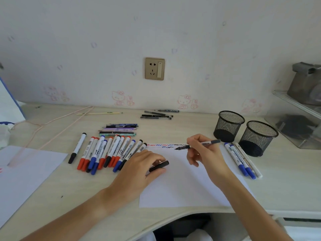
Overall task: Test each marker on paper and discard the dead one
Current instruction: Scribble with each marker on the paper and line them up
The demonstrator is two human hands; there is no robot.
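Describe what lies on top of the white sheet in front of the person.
On the white sheet: scribble rows along its far edge, the left hand holding a black cap, the right hand writing with a pen. Anything beneath the hands is hidden.

marker labels point(96, 150) perhaps too small, unreadable

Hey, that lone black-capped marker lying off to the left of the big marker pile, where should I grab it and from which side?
Pinch the lone black-capped marker across its white barrel near the middle, coming straight down from above. It lies flat on the desk, cap toward you, with bare desk on its left, while the marker pile crowds its right, so probably favour approaching from the left.
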